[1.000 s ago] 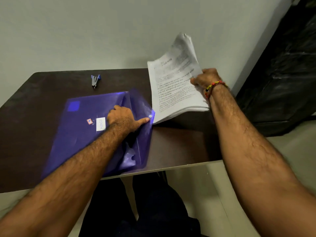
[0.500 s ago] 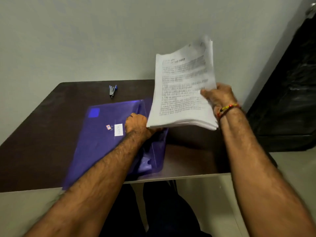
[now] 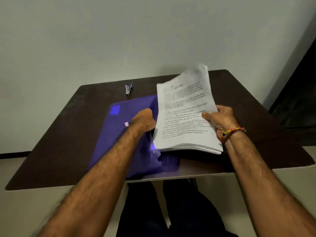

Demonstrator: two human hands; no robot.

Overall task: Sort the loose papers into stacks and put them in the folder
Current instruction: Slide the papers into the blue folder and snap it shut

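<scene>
A dark brown table point(image 3: 256, 134) carries a blue plastic folder point(image 3: 130, 108) at its near edge. The right hand point(image 3: 220, 119) grips a thick stack of printed papers point(image 3: 184, 117), thumb on top, above the folder's right side. The left hand point(image 3: 145, 121) rests on the folder, its fingers hidden. A small stapler point(image 3: 128, 89) lies farther back.

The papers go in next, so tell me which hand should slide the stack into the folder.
Probably right. The right hand already grips the paper stack beside the purple folder, while the left hand is at its opening.
</scene>
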